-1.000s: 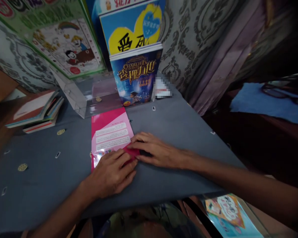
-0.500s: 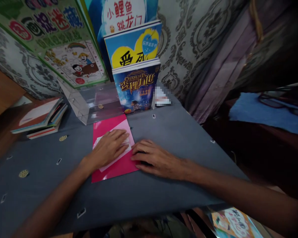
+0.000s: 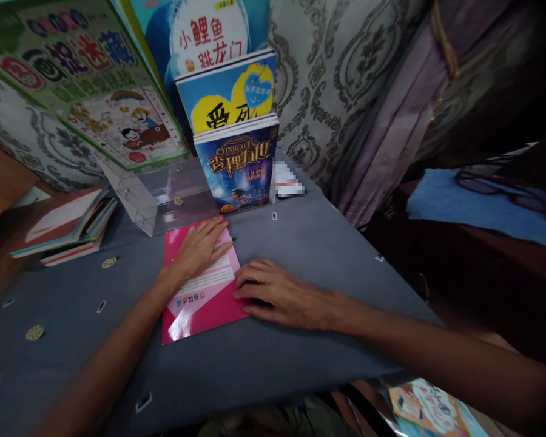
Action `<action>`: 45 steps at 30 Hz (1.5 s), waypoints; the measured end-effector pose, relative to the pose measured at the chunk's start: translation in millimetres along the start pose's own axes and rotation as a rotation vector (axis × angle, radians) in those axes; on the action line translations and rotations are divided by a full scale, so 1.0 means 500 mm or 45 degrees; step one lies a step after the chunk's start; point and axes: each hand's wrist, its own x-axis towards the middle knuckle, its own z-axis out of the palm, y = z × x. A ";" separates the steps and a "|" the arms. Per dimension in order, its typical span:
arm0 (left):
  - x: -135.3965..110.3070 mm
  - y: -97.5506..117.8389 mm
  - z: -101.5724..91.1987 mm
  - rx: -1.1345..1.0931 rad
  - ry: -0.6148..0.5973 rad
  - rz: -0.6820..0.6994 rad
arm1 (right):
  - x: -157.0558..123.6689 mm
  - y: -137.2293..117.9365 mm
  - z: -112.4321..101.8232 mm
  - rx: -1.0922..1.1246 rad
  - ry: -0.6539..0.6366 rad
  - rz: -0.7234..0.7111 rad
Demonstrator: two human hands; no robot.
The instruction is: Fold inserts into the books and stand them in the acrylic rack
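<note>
A thin pink book [image 3: 222, 306] with a pale printed panel lies flat on the dark grey tablecloth, its lettering upside down to me. My left hand [image 3: 198, 249] rests flat across its upper part, fingers stretched toward the far edge and covering some of the print. At the book's right edge sits my right hand [image 3: 277, 294], fingers loosely bent, their tips touching the border; what lies under its palm is hidden. Just beyond the book stand a blue book [image 3: 241, 167], a blue-and-yellow book [image 3: 225, 100] and a taller blue book [image 3: 164, 36] in a clear stand [image 3: 139, 200].
A large green book [image 3: 91, 85] leans at the back left. Several books [image 3: 68, 224] lie stacked on the left. Beyond the table's right edge are a blue cloth [image 3: 477, 200] with glasses and a lilac curtain [image 3: 386, 133]. Another book [image 3: 432, 406] lies low at the right.
My left hand has slid forward over the pink book toward its far edge, uncovering printed text nearer me. The right hand stays at the right edge. The view has shifted slightly.
</note>
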 end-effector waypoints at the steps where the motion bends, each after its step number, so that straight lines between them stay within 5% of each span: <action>1: -0.001 0.003 0.001 0.000 0.000 -0.016 | 0.000 0.002 0.001 0.034 0.005 0.016; 7: -0.030 0.032 -0.016 0.021 -0.041 0.003 | 0.004 0.013 -0.005 0.412 0.126 0.220; 15: -0.151 0.099 -0.049 -0.055 -0.008 0.230 | 0.010 0.023 -0.006 0.719 0.406 0.404; 21: -0.231 0.165 -0.073 -0.057 -0.051 0.429 | 0.007 0.020 0.002 0.583 0.429 0.411; 26: -0.251 0.188 -0.059 -0.003 0.005 0.373 | 0.005 0.013 0.013 0.220 0.297 0.120; 33: -0.291 0.182 -0.052 0.022 0.056 0.309 | -0.002 0.018 0.019 -0.031 0.053 -0.064; 45: -0.416 0.083 -0.107 -0.191 0.176 0.067 | -0.002 0.022 0.016 -0.004 0.041 -0.068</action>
